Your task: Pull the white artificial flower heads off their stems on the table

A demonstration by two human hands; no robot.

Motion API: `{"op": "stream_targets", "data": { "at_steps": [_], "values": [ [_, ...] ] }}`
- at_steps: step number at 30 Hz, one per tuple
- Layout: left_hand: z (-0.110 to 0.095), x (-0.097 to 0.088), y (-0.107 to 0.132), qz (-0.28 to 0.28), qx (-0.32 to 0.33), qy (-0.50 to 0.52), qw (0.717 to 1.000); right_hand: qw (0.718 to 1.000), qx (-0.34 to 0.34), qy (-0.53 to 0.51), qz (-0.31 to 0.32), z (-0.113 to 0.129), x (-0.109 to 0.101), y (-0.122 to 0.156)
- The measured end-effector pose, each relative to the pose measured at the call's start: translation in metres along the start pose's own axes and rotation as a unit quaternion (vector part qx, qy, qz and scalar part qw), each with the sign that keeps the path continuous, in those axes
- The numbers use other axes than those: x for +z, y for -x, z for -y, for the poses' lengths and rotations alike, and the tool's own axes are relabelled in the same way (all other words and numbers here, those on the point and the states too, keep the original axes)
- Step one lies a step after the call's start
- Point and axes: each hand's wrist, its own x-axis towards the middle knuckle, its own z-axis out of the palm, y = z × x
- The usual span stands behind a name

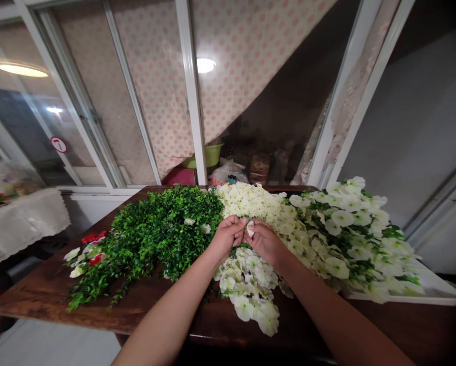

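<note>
My left hand (228, 235) and my right hand (264, 239) meet over the middle of a brown wooden table (40, 300). Both are closed in a pinch on a small white flower (250, 228) held between them. Under the hands lies a bunch of white artificial flowers (250, 284) that reaches the table's front edge. Behind the hands is a heap of loose cream flower heads (246, 201). A mound of green leafy sprigs (155, 234) lies to the left of my left hand.
Assembled white flower stems with green leaves (357, 239) lie on a white board (437, 290) at the right. A few red and white blooms (90, 244) sit at the left end. Sliding windows and a dotted curtain (228, 66) stand behind the table.
</note>
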Motion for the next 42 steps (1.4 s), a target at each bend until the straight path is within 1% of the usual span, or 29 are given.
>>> {"op": "stream_targets", "data": {
  "at_steps": [5, 12, 19, 26, 35, 42],
  "values": [
    [-0.0004, 0.0012, 0.0008, 0.002, 0.007, -0.015, 1.0, 1.0, 0.004, 0.009, -0.014, -0.0003, -0.0001, 0.0003],
    [-0.0005, 0.0013, 0.0006, 0.005, 0.015, -0.006, 1.0, 1.0, -0.011, 0.021, 0.0, -0.0026, -0.0033, 0.0002],
    [-0.0007, 0.0013, 0.0013, 0.006, 0.019, -0.014, 1.0, 0.999, -0.015, 0.035, -0.006, -0.004, -0.004, -0.0004],
    [0.0013, -0.0001, 0.0002, 0.005, 0.015, -0.027, 1.0, 0.998, 0.002, 0.053, -0.018, 0.0006, 0.0009, 0.0011],
    [0.003, -0.0007, -0.0019, 0.005, 0.02, -0.023, 1.0, 0.998, 0.001, 0.062, -0.011, 0.002, 0.0022, 0.0019],
    [0.0049, -0.0009, -0.0016, -0.006, 0.006, -0.03, 1.0, 0.997, 0.011, 0.069, -0.011, 0.0013, 0.0022, 0.0023]
  ]
}}
